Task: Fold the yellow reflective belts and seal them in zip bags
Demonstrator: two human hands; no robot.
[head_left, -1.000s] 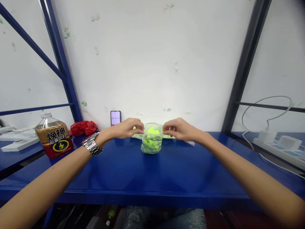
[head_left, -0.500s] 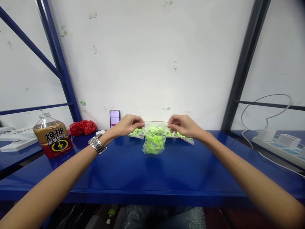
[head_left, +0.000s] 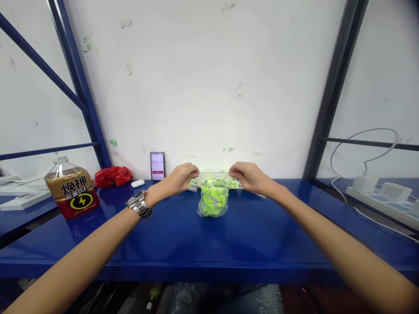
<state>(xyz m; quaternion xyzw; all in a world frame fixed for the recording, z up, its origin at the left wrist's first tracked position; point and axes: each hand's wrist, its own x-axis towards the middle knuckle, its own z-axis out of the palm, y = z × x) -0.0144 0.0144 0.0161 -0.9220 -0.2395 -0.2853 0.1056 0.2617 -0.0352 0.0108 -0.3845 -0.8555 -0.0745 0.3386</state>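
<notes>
A clear zip bag [head_left: 212, 205] packed with neon yellow-green strips with grey bands stands upright on the blue table. My left hand [head_left: 181, 178] pinches the left end of its top edge. At the opposite end of that edge, my right hand [head_left: 250, 176] has its fingers closed on the plastic. The mouth is stretched straight between both hands. Behind the bag lie more bags of the same yellow-green material [head_left: 235, 184], partly covered by my hands.
A large drink bottle [head_left: 73, 187], a crumpled red plastic bag [head_left: 114, 176] and a small white case [head_left: 138, 183] are on the left. A phone [head_left: 157, 166] leans on the wall. On the right sits a power strip [head_left: 386, 198] with chargers and cables.
Both hands have come slightly lower, and the bag's top edge now looks flatter and pulled straight. The white case shows fully beside my left wrist.
</notes>
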